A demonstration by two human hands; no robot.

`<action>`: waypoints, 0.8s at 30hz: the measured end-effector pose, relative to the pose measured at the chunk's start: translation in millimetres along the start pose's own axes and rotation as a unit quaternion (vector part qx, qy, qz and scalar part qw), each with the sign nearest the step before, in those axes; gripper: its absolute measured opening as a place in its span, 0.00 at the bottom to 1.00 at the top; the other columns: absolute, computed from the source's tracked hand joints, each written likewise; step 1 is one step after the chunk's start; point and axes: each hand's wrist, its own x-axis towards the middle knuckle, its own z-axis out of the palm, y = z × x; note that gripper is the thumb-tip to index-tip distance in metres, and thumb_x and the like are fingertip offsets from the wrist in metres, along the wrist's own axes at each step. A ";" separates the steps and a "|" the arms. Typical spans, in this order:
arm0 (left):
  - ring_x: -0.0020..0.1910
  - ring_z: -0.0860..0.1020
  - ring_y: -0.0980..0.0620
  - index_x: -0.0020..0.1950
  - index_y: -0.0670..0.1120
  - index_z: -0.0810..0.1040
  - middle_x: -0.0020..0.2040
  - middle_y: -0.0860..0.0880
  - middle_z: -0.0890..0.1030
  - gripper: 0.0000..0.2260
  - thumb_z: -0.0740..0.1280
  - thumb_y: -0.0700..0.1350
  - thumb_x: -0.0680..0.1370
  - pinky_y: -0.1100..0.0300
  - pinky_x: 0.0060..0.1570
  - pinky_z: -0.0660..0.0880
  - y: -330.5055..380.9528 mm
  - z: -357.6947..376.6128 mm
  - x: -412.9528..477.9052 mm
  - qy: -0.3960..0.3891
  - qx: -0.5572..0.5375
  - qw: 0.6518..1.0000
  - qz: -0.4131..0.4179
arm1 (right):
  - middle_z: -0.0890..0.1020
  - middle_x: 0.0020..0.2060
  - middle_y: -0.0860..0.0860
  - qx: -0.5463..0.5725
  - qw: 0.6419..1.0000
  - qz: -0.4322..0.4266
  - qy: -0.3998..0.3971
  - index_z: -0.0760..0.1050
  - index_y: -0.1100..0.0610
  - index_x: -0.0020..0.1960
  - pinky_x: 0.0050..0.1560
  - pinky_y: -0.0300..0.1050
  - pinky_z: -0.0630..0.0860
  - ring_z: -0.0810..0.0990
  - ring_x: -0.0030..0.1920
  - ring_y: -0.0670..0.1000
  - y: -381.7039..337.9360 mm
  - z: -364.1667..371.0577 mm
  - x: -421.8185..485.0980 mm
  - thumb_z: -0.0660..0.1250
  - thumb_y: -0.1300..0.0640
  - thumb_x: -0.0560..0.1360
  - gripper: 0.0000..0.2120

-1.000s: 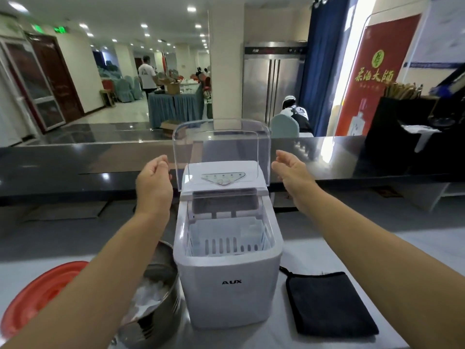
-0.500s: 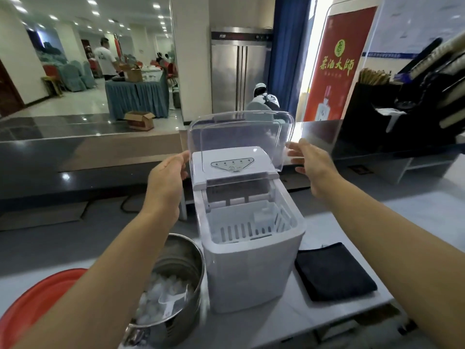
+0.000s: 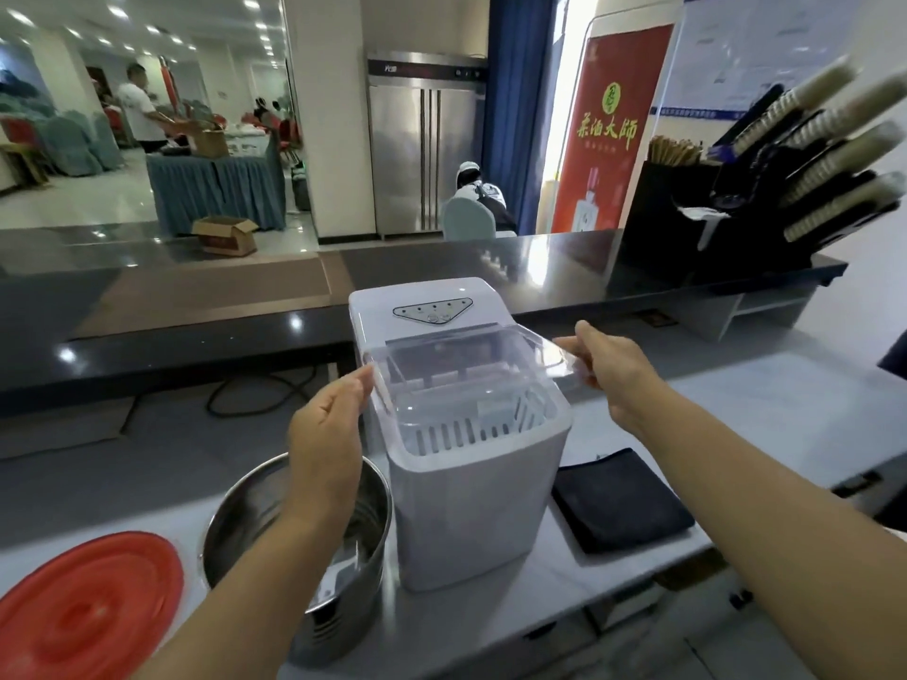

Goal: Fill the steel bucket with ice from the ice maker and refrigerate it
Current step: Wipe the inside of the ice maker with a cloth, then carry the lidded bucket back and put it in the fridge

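Note:
The white ice maker [image 3: 471, 507] stands on the white worktop, its clear lid [image 3: 466, 365] tilted halfway down over the slotted ice basket. My left hand [image 3: 329, 424] holds the lid's left edge with its fingertips. My right hand [image 3: 613, 370] pinches the lid's front right corner. The steel bucket [image 3: 245, 512] sits just left of the machine, under my left forearm, which hides most of its contents; something pale shows inside. A tall steel refrigerator [image 3: 422, 149] stands against the far wall.
A round red lid [image 3: 88, 606] lies left of the bucket. A folded black cloth [image 3: 618, 498] lies right of the ice maker. A dark raised counter [image 3: 196, 346] runs behind, with a black holder [image 3: 711, 223] of cups at its right end.
The clear lid was upright and has swung forward and down to about half shut, both hands following it. My view has shifted back and higher.

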 end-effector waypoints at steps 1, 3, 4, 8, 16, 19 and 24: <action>0.50 0.80 0.64 0.48 0.57 0.81 0.48 0.60 0.84 0.12 0.58 0.46 0.80 0.72 0.45 0.73 -3.4 0.2 -1.6 0.009 0.002 1.000 -0.005 | 0.84 0.39 0.48 -0.005 1.000 0.002 0.004 0.83 0.54 0.44 0.44 0.44 0.71 0.76 0.41 0.49 4.3 2.0 -2.0 0.57 0.49 0.80 0.18; 0.52 0.79 0.63 0.52 0.56 0.79 0.49 0.59 0.83 0.11 0.58 0.46 0.80 0.70 0.47 0.71 -9.4 2.1 -5.1 0.026 0.014 0.999 -0.013 | 0.84 0.42 0.48 -0.005 1.000 0.007 0.009 0.83 0.55 0.48 0.42 0.42 0.72 0.78 0.42 0.48 12.3 5.5 -5.3 0.58 0.48 0.80 0.17; 0.52 0.79 0.61 0.52 0.56 0.79 0.50 0.57 0.83 0.10 0.59 0.46 0.80 0.69 0.48 0.71 -12.0 3.9 -6.9 0.032 0.019 0.999 -0.017 | 0.84 0.42 0.47 -0.003 1.000 0.012 0.009 0.82 0.54 0.47 0.42 0.42 0.71 0.79 0.43 0.47 16.3 6.9 -6.7 0.58 0.48 0.80 0.17; 0.53 0.79 0.59 0.53 0.56 0.77 0.52 0.54 0.82 0.09 0.58 0.46 0.80 0.67 0.50 0.71 -17.1 11.3 -15.1 0.056 0.031 0.998 -0.024 | 0.83 0.43 0.48 0.012 1.000 0.017 0.002 0.82 0.55 0.47 0.40 0.41 0.72 0.79 0.41 0.46 25.8 10.1 -11.5 0.57 0.50 0.80 0.16; 0.49 0.75 0.71 0.58 0.53 0.74 0.53 0.59 0.79 0.09 0.57 0.47 0.81 0.73 0.44 0.69 -12.5 15.2 -21.4 0.081 0.033 0.996 -0.029 | 0.80 0.42 0.59 -0.002 1.000 -0.007 0.007 0.78 0.65 0.53 0.42 0.49 0.75 0.75 0.41 0.59 21.1 4.5 -14.1 0.63 0.57 0.77 0.12; 0.45 0.76 0.72 0.51 0.55 0.76 0.48 0.58 0.81 0.08 0.57 0.47 0.80 0.69 0.45 0.67 -9.5 6.2 -24.6 0.111 0.052 0.992 -0.009 | 0.79 0.41 0.47 -0.019 0.992 -0.105 0.070 0.77 0.55 0.50 0.36 0.36 0.71 0.78 0.41 0.48 11.5 2.7 -19.2 0.67 0.61 0.73 0.06; 0.48 0.79 0.54 0.45 0.52 0.79 0.41 0.52 0.84 0.09 0.59 0.46 0.79 0.57 0.51 0.71 -7.3 -13.6 -32.4 0.151 0.050 0.987 -0.015 | 0.81 0.35 0.46 -0.044 0.977 -0.209 0.007 0.78 0.52 0.38 0.37 0.34 0.74 0.78 0.36 0.43 -8.6 31.1 -43.7 0.70 0.59 0.72 0.05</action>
